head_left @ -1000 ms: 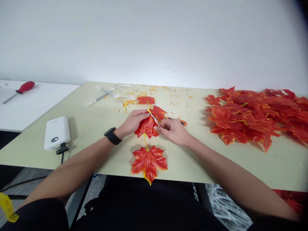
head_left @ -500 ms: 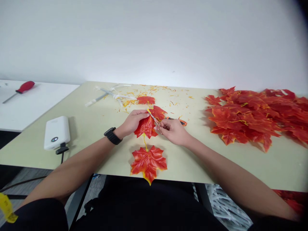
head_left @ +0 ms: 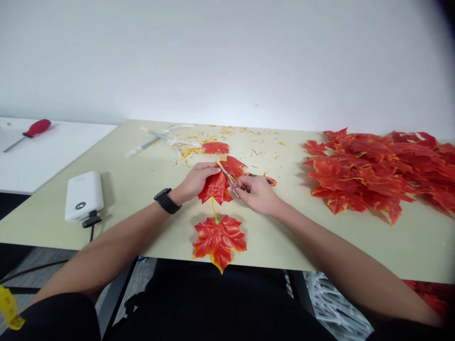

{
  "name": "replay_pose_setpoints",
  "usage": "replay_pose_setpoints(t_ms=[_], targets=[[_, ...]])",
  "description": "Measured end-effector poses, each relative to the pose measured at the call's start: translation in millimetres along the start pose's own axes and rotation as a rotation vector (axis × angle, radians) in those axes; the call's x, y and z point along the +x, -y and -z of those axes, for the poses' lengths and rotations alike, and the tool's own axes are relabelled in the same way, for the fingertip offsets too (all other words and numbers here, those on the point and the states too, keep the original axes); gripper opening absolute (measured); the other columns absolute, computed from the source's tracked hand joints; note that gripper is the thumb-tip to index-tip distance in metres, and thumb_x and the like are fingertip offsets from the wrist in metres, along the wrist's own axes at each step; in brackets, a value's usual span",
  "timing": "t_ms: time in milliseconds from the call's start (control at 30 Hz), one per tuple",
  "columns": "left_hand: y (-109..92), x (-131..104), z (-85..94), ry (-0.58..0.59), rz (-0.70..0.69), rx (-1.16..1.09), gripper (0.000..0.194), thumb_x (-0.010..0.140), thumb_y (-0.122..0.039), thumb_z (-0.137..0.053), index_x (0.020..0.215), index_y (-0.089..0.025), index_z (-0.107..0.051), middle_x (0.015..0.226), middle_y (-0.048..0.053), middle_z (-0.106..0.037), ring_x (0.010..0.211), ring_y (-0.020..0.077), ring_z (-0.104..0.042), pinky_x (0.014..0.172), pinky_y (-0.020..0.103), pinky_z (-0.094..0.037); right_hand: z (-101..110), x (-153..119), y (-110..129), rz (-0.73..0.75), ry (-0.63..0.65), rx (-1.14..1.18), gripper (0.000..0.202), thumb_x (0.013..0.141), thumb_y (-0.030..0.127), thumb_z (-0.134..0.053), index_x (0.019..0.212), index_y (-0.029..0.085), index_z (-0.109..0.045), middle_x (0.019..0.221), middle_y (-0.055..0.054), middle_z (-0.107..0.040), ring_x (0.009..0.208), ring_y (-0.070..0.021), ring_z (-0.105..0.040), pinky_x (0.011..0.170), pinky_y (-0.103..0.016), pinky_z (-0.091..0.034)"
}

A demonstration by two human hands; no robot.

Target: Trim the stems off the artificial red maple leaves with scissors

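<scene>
A red artificial maple leaf [head_left: 216,186] with yellow edges is pinched at its upper left by my left hand [head_left: 197,179]. My right hand [head_left: 256,192] grips small scissors [head_left: 232,182] by their copper-coloured handles. Their blades point up and left, lying along the leaf near the left fingertips. Another red leaf [head_left: 233,166] shows just behind the blades. Below, a flat maple leaf [head_left: 220,239] joins the held one by a yellow stem and overhangs the table's front edge. An orange-and-black tool [head_left: 270,181] lies partly hidden behind my right hand.
A heap of red leaves [head_left: 359,170] covers the table's right. Yellow scraps [head_left: 192,152], a leaf piece [head_left: 215,148] and clear plastic strips [head_left: 152,141] lie behind my hands. A white power bank [head_left: 84,195] with a cable sits left. A red-handled screwdriver [head_left: 38,128] rests on the adjoining white table.
</scene>
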State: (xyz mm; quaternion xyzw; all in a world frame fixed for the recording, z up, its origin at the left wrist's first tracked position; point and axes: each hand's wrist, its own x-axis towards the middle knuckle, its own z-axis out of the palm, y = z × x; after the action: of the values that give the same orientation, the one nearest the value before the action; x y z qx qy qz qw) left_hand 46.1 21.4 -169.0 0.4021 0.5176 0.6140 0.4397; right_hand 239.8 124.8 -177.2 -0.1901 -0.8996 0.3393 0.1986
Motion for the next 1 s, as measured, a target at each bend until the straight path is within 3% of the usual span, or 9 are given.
replay_pose_setpoints(t_ms=[333, 467, 667, 1000], targets=[[-1.2, -0.7, -1.5, 0.012, -0.005, -0.009, 0.026, 0.073, -0.033, -0.075, 0.063, -0.017, -0.057, 0.059, -0.002, -0.052, 0.054, 0.0093, -0.043, 0.053, 0.024, -0.034, 0.8, -0.3, 1.0, -0.008, 0.019, -0.005, 0.037, 0.092, 0.042, -0.063, 0.067, 0.019, -0.049, 0.065, 0.0, -0.06, 0.056, -0.0111, -0.05, 0.055, -0.026, -0.031], [-2.0, -0.1, -1.7, -0.005, -0.035, 0.012, 0.028, 0.072, -0.032, -0.075, 0.06, -0.017, -0.055, 0.06, -0.002, -0.052, 0.055, 0.0091, -0.042, 0.054, 0.024, -0.035, 1.1, -0.5, 1.8, -0.009, 0.027, -0.023, 0.039, 0.092, 0.047, -0.065, 0.069, 0.019, -0.051, 0.063, 0.001, -0.057, 0.054, -0.01, -0.044, 0.054, -0.026, -0.031], [-2.0, -0.8, -1.1, 0.006, -0.024, 0.024, 0.028, 0.074, -0.032, -0.073, 0.06, -0.018, -0.054, 0.059, -0.003, -0.05, 0.054, 0.0096, -0.041, 0.053, 0.025, -0.034, 1.6, -0.3, 0.8, -0.008, 0.032, 0.009, 0.038, 0.092, 0.042, -0.064, 0.067, 0.019, -0.049, 0.061, 0.002, -0.055, 0.054, -0.0097, -0.043, 0.054, -0.026, -0.031], [3.1, 1.6, 3.1, 0.028, -0.036, 0.042, 0.023, 0.076, -0.033, -0.074, 0.067, -0.016, -0.063, 0.063, -0.001, -0.056, 0.056, 0.0097, -0.046, 0.054, 0.023, -0.037, 2.0, 0.1, 2.8, -0.004, 0.027, -0.01, 0.041, 0.093, 0.047, -0.063, 0.066, 0.019, -0.048, 0.061, 0.002, -0.053, 0.054, -0.0097, -0.041, 0.054, -0.027, -0.03]])
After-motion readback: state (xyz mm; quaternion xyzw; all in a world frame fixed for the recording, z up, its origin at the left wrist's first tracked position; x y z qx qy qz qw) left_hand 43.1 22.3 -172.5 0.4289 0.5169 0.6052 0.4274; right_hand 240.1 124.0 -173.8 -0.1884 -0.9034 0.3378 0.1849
